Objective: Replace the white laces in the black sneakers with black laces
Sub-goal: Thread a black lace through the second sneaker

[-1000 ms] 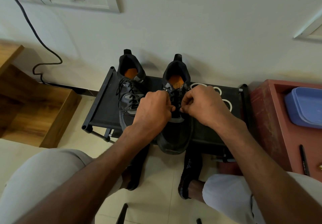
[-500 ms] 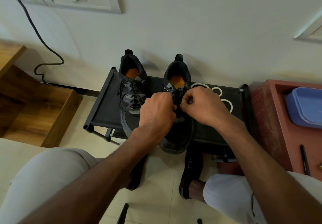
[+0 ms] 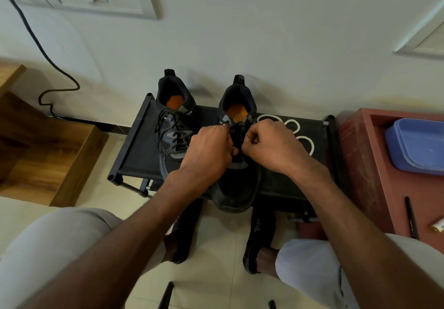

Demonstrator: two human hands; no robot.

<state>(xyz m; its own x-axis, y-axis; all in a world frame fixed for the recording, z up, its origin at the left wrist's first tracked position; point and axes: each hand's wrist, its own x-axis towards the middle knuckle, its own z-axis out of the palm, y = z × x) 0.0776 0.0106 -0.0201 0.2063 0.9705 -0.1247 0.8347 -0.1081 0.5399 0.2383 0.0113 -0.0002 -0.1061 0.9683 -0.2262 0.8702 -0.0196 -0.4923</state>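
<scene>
Two black sneakers stand side by side on a low black rack [image 3: 134, 155], heels toward the wall. The left sneaker [image 3: 173, 126] carries a loose black lace. Over the right sneaker [image 3: 236, 188] my left hand [image 3: 207, 155] and my right hand [image 3: 271, 146] meet, each with curled fingers pinching the black lace [image 3: 236, 132] above the tongue. Most of that lace is hidden by my hands. A white lace [image 3: 292, 128] lies coiled on the rack to the right of the shoe.
A red cabinet top [image 3: 367, 164] at the right holds a blue lidded box [image 3: 418, 145] and a black pen [image 3: 410, 217]. A wooden step [image 3: 48, 150] stands at the left. A black cable [image 3: 48, 66] runs down the wall. My feet sit under the rack.
Both hands have stayed over the right sneaker's lacing, shifting slightly and closing a little toward each other on the black lace. The shoes have not moved.
</scene>
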